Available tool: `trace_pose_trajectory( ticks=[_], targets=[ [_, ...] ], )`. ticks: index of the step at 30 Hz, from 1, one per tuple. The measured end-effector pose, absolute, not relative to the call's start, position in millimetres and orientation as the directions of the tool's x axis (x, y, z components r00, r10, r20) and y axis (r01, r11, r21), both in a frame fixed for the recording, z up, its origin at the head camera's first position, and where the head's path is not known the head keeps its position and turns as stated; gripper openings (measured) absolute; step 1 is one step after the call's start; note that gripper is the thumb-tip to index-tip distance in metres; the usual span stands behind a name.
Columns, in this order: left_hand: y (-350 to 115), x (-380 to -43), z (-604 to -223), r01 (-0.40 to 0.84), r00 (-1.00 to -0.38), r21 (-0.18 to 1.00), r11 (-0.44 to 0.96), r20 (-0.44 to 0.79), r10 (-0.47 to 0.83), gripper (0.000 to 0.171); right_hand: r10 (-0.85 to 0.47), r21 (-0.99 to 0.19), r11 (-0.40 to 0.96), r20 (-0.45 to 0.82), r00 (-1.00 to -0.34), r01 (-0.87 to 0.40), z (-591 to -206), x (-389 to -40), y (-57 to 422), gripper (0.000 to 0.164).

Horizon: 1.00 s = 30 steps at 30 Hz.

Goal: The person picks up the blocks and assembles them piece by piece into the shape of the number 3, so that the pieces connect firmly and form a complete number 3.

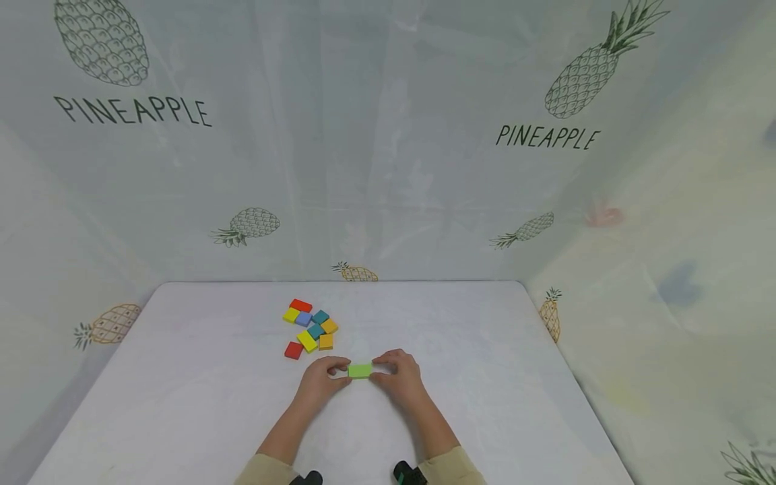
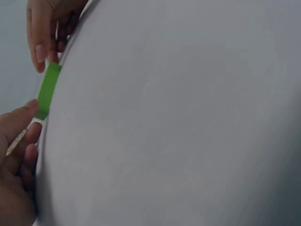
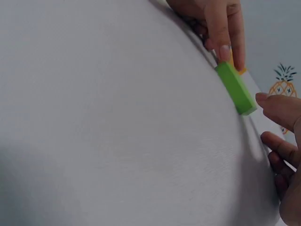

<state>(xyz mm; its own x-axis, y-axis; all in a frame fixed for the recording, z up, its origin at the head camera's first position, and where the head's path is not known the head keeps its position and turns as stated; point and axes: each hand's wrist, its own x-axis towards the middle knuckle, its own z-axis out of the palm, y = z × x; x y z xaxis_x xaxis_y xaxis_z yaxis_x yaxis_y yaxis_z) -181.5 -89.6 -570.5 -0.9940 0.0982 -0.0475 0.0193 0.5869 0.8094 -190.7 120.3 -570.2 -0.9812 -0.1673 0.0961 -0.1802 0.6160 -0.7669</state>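
Tan sleeves [image 1: 265,471]: closest to us, cut off at the bottom, with a black wrist thing [image 1: 409,473] by each one.
Left hand [image 1: 316,385]: thumb and first finger are near each other and seem to pinch one end of the green block [image 1: 360,371].
Right hand [image 1: 402,381]: fingers are apart, just beside the other end; the right wrist view shows a gap by the thumb.
Green block: between the two hands, long side going across, nearer to us than the other blocks.
Done, I think: one block is off by itself, and the left hand has it.
Not done, I think: no other block sits with the green one, and the loose blocks [image 1: 307,341] lie in a messy bunch, red, yellow, blue, teal and orange.
Hard to see: if the green block rests on the white tabletop [image 1: 515,391] or hangs just over it. Fingers hide bits of its ends.
Cloth wall [image 1: 388,168]: some pineapples are cut off.
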Motion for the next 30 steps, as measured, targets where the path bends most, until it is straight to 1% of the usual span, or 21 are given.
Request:
trace_pose_trajectory(
  ticks=[5, 10, 14, 18, 23, 30],
  targets=[
    [-102.7, -185.5, -564.2, -0.042, -0.996, 0.84, 0.541, -0.076, 0.041, 0.036, -0.18, -0.794, 0.59, 0.047, -0.982, -0.146, -560.1, -196.3, 115.6, 0.028],
    [-117.3, -187.2, -553.7, -0.099, -0.995, 0.841, 0.532, -0.094, -0.037, 0.037, -0.189, -0.835, 0.54, 0.005, -0.982, -0.108, -552.1, -203.4, 106.1, 0.029],
    [-127.5, -186.0, -545.5, -0.126, -0.992, 0.844, 0.522, -0.102, -0.074, 0.038, -0.213, -0.834, 0.542, -0.023, -0.977, -0.099, -546.5, -209.6, 96.0, 0.03],
    [-136.4, -184.3, -540.9, -0.131, -0.991, 0.843, 0.522, -0.101, -0.086, 0.041, -0.246, -0.83, 0.547, -0.036, -0.969, -0.108, -542.4, -214.6, 85.8, 0.032],
    [-146.6, -182.1, -539.6, -0.141, -0.99, 0.854, 0.501, -0.107, -0.096, 0.04, -0.273, -0.828, 0.55, -0.055, -0.96, -0.108, -541.0, -221.1, 74.0, 0.031],
    [-161.3, -178.8, -541.3, -0.155, -0.987, 0.872, 0.464, -0.118, -0.11, 0.041, -0.271, -0.807, 0.584, -0.096, -0.958, -0.084, -541.9, -230.9, 57.3, 0.029]
  ],
)
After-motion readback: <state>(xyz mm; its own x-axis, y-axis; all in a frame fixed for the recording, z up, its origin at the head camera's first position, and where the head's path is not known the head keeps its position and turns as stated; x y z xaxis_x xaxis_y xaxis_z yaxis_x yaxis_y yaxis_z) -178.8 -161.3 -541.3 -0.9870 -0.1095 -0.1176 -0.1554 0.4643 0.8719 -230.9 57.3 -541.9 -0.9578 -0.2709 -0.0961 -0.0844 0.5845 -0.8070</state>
